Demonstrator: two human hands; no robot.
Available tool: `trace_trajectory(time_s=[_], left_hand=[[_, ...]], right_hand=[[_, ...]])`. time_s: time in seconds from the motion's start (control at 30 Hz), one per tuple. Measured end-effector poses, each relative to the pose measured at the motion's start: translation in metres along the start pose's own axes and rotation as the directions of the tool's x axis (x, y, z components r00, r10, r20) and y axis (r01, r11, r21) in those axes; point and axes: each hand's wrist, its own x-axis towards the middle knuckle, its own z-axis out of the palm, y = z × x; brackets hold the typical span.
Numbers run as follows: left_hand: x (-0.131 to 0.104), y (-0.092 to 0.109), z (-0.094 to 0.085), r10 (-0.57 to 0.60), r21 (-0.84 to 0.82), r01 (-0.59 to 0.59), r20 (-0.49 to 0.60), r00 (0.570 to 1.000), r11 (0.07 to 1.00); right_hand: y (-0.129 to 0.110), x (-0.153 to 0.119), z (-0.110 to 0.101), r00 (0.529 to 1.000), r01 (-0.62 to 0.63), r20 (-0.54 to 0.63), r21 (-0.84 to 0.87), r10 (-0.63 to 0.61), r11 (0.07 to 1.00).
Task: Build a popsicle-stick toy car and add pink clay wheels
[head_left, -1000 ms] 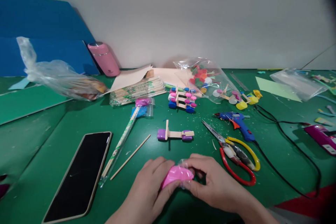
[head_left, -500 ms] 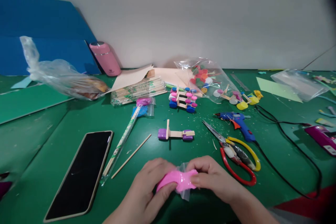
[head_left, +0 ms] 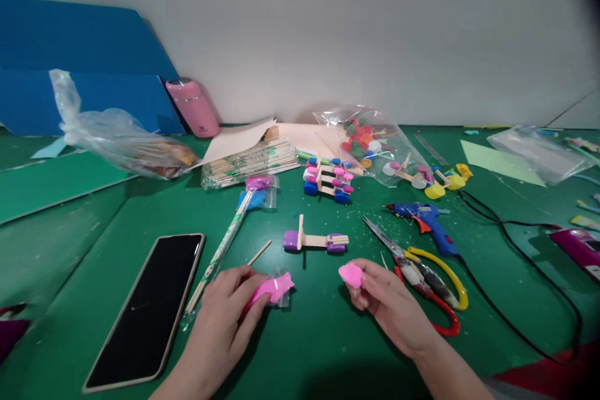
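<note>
My left hand (head_left: 229, 309) is closed round a larger lump of pink modelling clay (head_left: 276, 289) in a clear plastic wrapper. Between the thumb and fingers of my right hand (head_left: 389, 303) is a small torn-off piece of pink clay (head_left: 351, 275). Beyond and between the hands lies a small model made of wooden sticks and purple clay (head_left: 313, 240). A thin wooden stick (head_left: 260, 252) lies partly hidden behind my left hand. Scissors with red and yellow handles (head_left: 417, 269) lie just right of my right hand.
Left is a black-screened phone (head_left: 147, 309) beside wrapped chopsticks (head_left: 220, 250). A blue glue gun (head_left: 424, 215) with a black cord (head_left: 506, 287) lies right. Behind are several clay-and-stick models (head_left: 328, 180), a chopstick bundle (head_left: 250, 165), clear bags (head_left: 384, 131) and a pink bottle (head_left: 193, 109).
The pink clay has been pulled apart into two pieces. My left hand has moved left with the wrapped lump, and my right hand has moved slightly up and right with the small piece.
</note>
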Motion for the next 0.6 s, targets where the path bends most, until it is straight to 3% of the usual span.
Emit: trace_trajectory(time_s=[0.1, 0.17, 0.23, 0.3, 0.33, 0.4, 0.47, 0.5, 0.53, 0.6], left_hand=[[-0.007, -0.001, -0.002, -0.006, 0.122, 0.013, -0.06, 0.998, 0.992], [-0.012, 0.012, -0.003, -0.019, 0.109, 0.039, -0.175, 0.984, 0.993], [-0.015, 0.033, -0.003, -0.052, -0.06, 0.037, -0.264, 0.963, 0.997], [-0.013, 0.058, 0.0, -0.13, -0.34, 0.069, -0.161, 0.978, 0.938], [-0.009, 0.07, 0.002, -0.198, -0.514, 0.139, -0.06, 0.978, 0.846], [0.004, 0.091, 0.009, -0.322, -0.791, 0.289, 0.123, 0.939, 0.539], [0.018, 0.106, 0.017, -0.4, -0.897, 0.391, 0.287, 0.87, 0.206], [0.025, 0.111, 0.021, -0.402, -0.911, 0.401, 0.335, 0.852, 0.09], [0.03, 0.116, 0.025, -0.405, -0.915, 0.403, 0.364, 0.839, 0.011], [0.036, 0.121, 0.031, -0.399, -0.92, 0.389, 0.378, 0.836, -0.057]], right_hand=[[0.002, -0.002, 0.001, 1.0, 0.024, 0.021, -0.187, -0.02, 0.982], [0.002, -0.003, 0.002, 0.999, 0.041, 0.024, -0.296, -0.036, 0.954], [0.001, -0.005, 0.006, 0.998, 0.064, 0.038, -0.359, -0.054, 0.931], [-0.003, -0.009, 0.013, 0.994, 0.107, 0.077, -0.394, -0.083, 0.913], [-0.005, -0.01, 0.017, 0.989, 0.14, 0.106, -0.412, -0.105, 0.9], [-0.01, -0.014, 0.024, 0.97, 0.231, 0.174, -0.461, -0.168, 0.857], [-0.014, -0.017, 0.031, 0.939, 0.338, 0.24, -0.526, -0.245, 0.78], [-0.014, -0.017, 0.033, 0.924, 0.38, 0.26, -0.564, -0.279, 0.734], [-0.015, -0.017, 0.033, 0.914, 0.406, 0.264, -0.607, -0.309, 0.683], [-0.013, -0.016, 0.032, 0.909, 0.399, 0.222, -0.704, -0.353, 0.587]])
